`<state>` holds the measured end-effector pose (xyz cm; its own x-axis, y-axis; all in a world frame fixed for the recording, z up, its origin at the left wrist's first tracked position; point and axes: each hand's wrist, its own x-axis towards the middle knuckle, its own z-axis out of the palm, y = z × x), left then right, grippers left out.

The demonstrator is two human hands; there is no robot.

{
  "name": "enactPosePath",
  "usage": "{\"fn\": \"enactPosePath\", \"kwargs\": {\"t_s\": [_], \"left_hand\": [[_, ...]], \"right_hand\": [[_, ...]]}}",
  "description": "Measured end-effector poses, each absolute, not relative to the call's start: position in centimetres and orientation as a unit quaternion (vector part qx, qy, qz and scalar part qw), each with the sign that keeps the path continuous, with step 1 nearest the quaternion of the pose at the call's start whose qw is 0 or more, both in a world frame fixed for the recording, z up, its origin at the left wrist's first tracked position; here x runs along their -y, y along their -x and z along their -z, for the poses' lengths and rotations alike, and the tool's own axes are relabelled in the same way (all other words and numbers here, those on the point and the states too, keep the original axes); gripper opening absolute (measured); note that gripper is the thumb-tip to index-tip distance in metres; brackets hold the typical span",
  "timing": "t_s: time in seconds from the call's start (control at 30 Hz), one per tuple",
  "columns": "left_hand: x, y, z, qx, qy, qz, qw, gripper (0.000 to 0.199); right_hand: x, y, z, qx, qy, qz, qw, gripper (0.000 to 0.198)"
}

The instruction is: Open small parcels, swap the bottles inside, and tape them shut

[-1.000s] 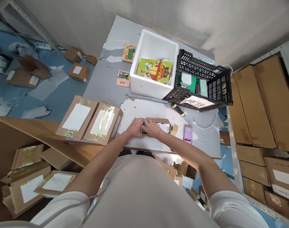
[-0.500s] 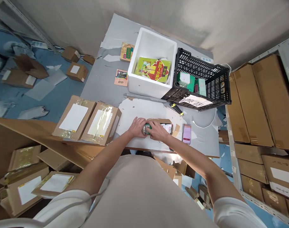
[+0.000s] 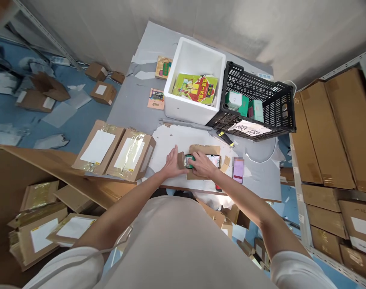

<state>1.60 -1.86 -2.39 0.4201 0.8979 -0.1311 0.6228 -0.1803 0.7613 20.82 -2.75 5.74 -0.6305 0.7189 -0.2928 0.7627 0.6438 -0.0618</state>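
A small cardboard box lies on the table before me with its flaps folded out. Inside it are a green and silvery item and, at the right end, a white item with a floral print. My left hand is open at the box's left end, fingers stretched up and thumb apart, against the raised end flap. My right hand reaches over the box, its bent fingers closed on the green item. Its palm hides the middle of the contents.
Behind stand a white foam box holding booklets and a black crate with green boxes. A yellow-black cutter, a phone and a cable lie rightward. Two taped parcels sit at left.
The box's long flaps have spread outward, and its left end flap now stands up. My left hand has opened, its fingers straightening. My right hand stays over the green item.
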Motion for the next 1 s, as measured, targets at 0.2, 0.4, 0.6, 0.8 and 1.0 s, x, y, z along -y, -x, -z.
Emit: {"fn": "enactPosePath", "kwargs": {"t_s": [0.2, 0.4, 0.6, 0.8, 1.0], "left_hand": [[2.7, -2.2, 2.9, -0.579, -0.625, -0.193, 0.486, 0.052], [2.2, -3.0, 2.6, -0.544, -0.694, -0.149, 0.448, 0.038], [3.1, -3.2, 1.9, -0.539, -0.719, -0.137, 0.417, 0.044], [3.4, -3.6, 2.1, -0.55, -0.719, -0.119, 0.408, 0.045], [3.5, -3.3, 3.4, -0.548, -0.718, -0.134, 0.408, 0.043]], "right_hand": [[3.0, -20.4, -5.6, -0.901, -0.406, 0.099, 0.118, 0.029], [3.1, -20.3, -4.9, -0.905, -0.397, 0.092, 0.12, 0.027], [3.4, -21.2, -4.6, -0.912, -0.389, 0.082, 0.1, 0.025], [3.6, -21.4, -4.4, -0.919, -0.38, 0.071, 0.078, 0.025], [3.7, -22.3, -5.3, -0.917, -0.389, 0.085, 0.033, 0.02]]}}
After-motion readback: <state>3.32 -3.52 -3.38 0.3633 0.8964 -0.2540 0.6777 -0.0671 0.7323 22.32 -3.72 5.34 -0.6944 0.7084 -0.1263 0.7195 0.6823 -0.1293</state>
